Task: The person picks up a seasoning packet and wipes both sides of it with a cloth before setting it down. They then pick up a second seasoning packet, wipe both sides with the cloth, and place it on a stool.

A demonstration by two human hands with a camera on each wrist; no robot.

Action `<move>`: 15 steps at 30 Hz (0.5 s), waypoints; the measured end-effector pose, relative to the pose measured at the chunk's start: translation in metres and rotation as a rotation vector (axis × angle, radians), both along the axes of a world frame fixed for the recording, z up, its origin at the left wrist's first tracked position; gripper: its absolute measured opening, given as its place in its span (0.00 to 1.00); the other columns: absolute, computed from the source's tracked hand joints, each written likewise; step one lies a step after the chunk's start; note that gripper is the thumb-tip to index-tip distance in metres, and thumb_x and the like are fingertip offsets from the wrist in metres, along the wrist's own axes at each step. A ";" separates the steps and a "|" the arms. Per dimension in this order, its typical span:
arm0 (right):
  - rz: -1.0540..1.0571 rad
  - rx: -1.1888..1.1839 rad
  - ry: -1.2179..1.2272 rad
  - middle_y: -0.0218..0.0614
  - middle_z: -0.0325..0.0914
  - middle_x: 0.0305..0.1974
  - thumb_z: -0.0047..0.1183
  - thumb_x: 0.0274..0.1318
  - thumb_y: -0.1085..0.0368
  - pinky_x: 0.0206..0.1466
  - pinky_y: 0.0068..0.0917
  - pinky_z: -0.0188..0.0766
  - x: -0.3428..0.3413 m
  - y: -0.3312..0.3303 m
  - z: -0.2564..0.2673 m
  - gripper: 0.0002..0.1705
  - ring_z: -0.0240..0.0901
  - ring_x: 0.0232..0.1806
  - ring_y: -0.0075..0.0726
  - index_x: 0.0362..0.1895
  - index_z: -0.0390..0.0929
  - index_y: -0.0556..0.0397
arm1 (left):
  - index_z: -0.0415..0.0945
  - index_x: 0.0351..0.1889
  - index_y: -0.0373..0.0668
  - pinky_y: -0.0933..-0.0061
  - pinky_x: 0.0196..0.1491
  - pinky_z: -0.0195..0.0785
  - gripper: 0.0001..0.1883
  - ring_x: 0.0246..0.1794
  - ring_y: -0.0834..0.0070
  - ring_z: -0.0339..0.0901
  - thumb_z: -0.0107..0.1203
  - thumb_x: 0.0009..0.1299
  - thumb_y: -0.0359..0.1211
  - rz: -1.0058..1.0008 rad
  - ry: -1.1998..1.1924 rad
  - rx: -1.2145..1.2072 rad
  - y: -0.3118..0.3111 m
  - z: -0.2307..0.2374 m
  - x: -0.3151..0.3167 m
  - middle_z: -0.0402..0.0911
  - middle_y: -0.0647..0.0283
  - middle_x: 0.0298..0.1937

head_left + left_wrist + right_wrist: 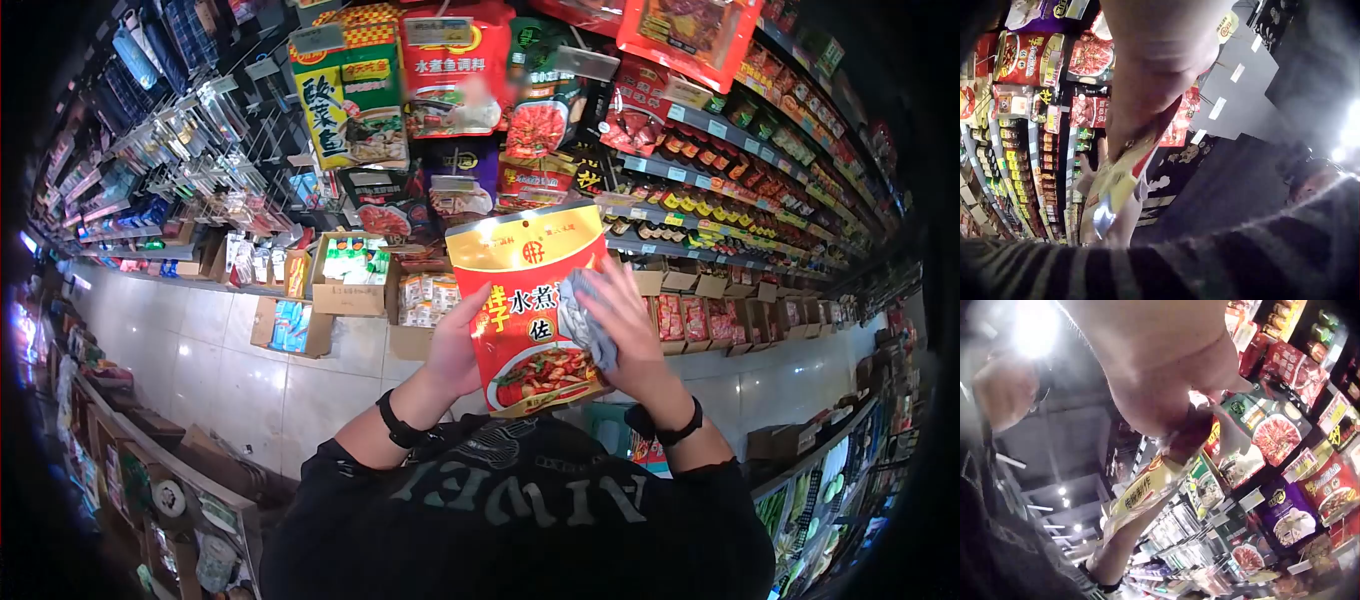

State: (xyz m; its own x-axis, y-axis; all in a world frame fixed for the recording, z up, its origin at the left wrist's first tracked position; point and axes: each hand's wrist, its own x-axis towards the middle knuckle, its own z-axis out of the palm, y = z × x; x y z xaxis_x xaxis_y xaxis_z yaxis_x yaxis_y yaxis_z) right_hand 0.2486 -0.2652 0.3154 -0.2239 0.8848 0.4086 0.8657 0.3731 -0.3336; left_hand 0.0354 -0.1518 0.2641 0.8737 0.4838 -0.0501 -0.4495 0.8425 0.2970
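Note:
A red and gold seasoning packet [535, 260], with a bowl of food pictured on its front, is held up before the chest, tilted a little. My left hand [457, 345] grips its left edge, thumb at the front and the other fingers hidden behind. Over the packet's right side my right hand [628, 325] holds a bunched grey cloth [592, 318] against the front. In the left wrist view the packet [1113, 184] appears nearly edge-on below the hand. The right wrist view shows its gold bottom edge [1141, 494], with the right hand [1172, 387] above.
Other seasoning packets [455, 75] hang on a rack straight ahead, close beyond the held one. Shelves of jars [700, 200] run along the right. Cardboard boxes of goods [350, 290] stand low ahead, above a tiled floor [230, 375]. Hanging goods [200, 130] fill the left.

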 end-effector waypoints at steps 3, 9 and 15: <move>-0.070 -0.119 0.532 0.53 0.55 0.76 0.58 0.50 0.82 0.77 0.40 0.54 0.015 -0.005 -0.012 0.42 0.51 0.79 0.57 0.72 0.63 0.56 | 0.52 0.77 0.37 0.48 0.75 0.58 0.35 0.74 0.54 0.65 0.33 0.82 0.54 0.052 0.016 0.072 -0.007 0.008 0.028 0.64 0.48 0.76; -0.097 -0.031 0.745 0.49 0.60 0.73 0.56 0.51 0.82 0.76 0.37 0.54 0.064 -0.016 -0.048 0.39 0.56 0.77 0.47 0.70 0.67 0.57 | 0.57 0.77 0.41 0.46 0.72 0.62 0.44 0.71 0.51 0.69 0.37 0.77 0.66 -0.146 -0.040 -0.014 -0.022 -0.050 0.078 0.66 0.48 0.74; -0.186 0.025 0.120 0.52 0.61 0.73 0.58 0.44 0.80 0.78 0.43 0.53 0.083 -0.020 -0.042 0.40 0.51 0.78 0.56 0.67 0.70 0.60 | 0.64 0.72 0.42 0.47 0.63 0.75 0.31 0.61 0.50 0.78 0.39 0.82 0.54 -0.301 0.053 -0.075 -0.043 -0.090 0.121 0.71 0.47 0.70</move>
